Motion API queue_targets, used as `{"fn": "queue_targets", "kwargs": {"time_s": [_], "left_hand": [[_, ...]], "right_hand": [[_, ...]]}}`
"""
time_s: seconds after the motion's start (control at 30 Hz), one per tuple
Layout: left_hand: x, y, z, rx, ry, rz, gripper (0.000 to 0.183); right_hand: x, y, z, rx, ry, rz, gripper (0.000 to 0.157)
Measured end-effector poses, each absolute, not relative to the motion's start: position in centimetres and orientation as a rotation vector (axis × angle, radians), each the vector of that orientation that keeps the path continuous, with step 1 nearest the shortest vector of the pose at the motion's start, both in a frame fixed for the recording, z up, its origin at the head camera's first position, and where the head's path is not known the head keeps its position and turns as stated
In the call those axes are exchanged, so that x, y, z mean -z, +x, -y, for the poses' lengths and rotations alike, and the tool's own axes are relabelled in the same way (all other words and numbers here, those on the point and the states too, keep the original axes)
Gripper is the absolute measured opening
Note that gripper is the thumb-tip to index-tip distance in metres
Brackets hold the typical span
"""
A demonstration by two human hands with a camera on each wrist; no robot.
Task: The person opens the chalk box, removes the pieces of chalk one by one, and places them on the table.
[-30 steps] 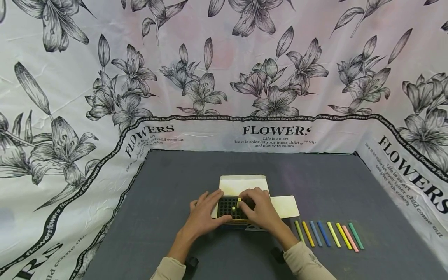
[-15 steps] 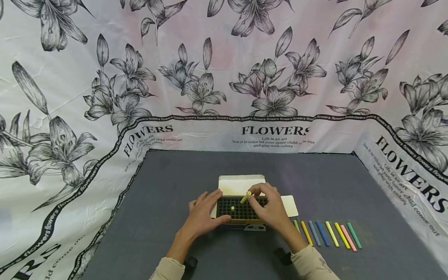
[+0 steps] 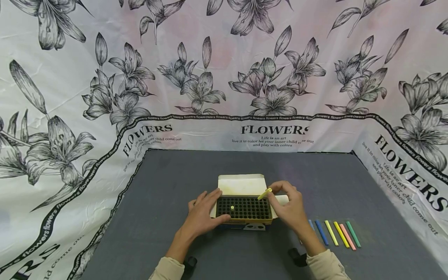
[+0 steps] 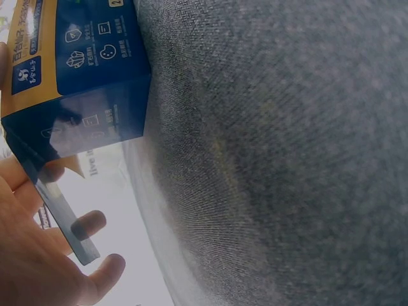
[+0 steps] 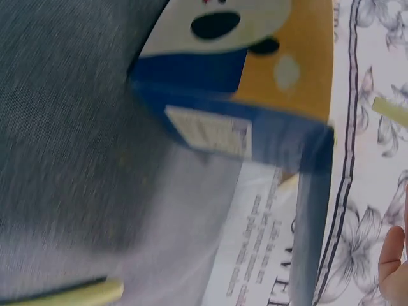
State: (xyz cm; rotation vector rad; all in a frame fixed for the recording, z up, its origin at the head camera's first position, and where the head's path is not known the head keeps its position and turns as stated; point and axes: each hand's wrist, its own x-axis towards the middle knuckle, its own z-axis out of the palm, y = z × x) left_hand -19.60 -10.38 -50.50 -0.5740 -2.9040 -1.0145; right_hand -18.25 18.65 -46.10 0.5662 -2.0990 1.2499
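Observation:
A chalk box (image 3: 241,221) with a black insert full of round holes (image 3: 250,209) stands on the table, lid raised at the back. One pale yellow chalk stick (image 3: 232,209) stands in a hole towards the left. My left hand (image 3: 203,219) holds the box's left end, thumb at the front edge and fingers at the far corner; the left wrist view shows fingers beside the side flap (image 4: 67,220). Above the back right corner, my right hand (image 3: 291,206) pinches a yellow chalk stick (image 3: 265,193), tilted. Its end also shows in the right wrist view.
To the right lies a row of chalk sticks, among them blue (image 3: 322,232), yellow (image 3: 341,235), pink (image 3: 347,237) and green (image 3: 353,234). My right forearm covers the row's left end. A floral cloth (image 3: 276,136) borders the grey table (image 3: 178,171).
My right hand has moved right across the insert, carrying the yellow chalk stick from the middle to above the back right corner, tilting it. My left hand stays on the box.

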Motion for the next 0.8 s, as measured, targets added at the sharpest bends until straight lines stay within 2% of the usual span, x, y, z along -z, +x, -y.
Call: {"fn": "queue_targets", "kwargs": {"time_s": [0.3,0.47,0.63,0.8], "left_hand": [[50.5,-19.7,10.5,1.018,-0.58,2.899,0.084],[50.4,-19.6,10.6,1.019,-0.581,2.894,0.085],[50.3,-19.6,10.5,1.014,-0.588,2.901,0.085],[50.4,-19.5,10.5,1.025,-0.584,2.902,0.085]], "right_hand": [[46.3,-17.4,-22.6,-1.247,0.456,2.061,0.014],[46.7,-17.0,-24.8,-1.309,0.349,1.976,0.017],[47.0,-16.5,-28.0,-1.272,0.254,1.896,0.009],[47.1,-15.2,-31.6,-1.188,0.072,1.968,0.013]]}}
